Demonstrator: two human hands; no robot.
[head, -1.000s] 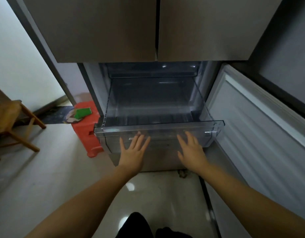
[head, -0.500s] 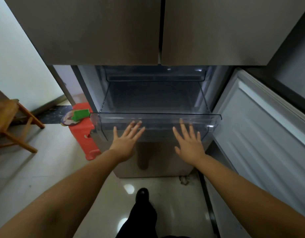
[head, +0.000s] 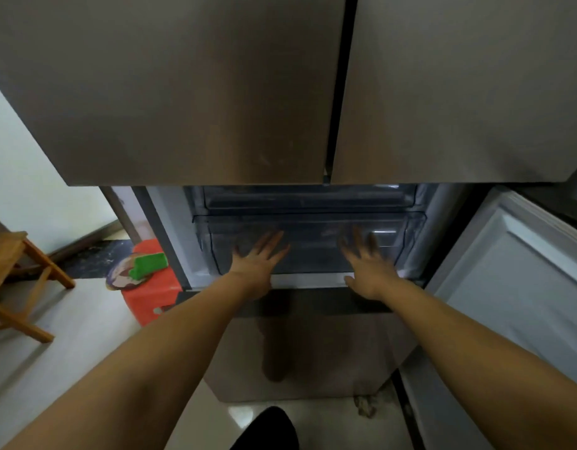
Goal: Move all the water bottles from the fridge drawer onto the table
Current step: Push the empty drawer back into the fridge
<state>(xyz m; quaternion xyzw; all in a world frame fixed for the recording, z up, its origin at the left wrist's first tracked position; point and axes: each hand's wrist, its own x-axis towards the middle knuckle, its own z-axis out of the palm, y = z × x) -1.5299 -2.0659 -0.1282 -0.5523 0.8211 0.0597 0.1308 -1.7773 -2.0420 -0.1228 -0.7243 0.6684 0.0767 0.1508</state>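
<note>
A clear plastic fridge drawer (head: pixel 309 241) sits nearly flush inside the open lower compartment, its transparent front panel facing out, below two closed upper doors.

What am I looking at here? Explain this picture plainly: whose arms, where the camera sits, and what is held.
No machine here: a person wears a camera on the head, looking forward and down, so the two bare arms are their own. The left hand and right hand lie flat, fingers straight, against the front of a clear fridge drawer. Neither has a grip on anything. No bottles show in the drawer. The lower fridge door stands open at the right. At the left stand a red stool and a wooden chair.
</note>
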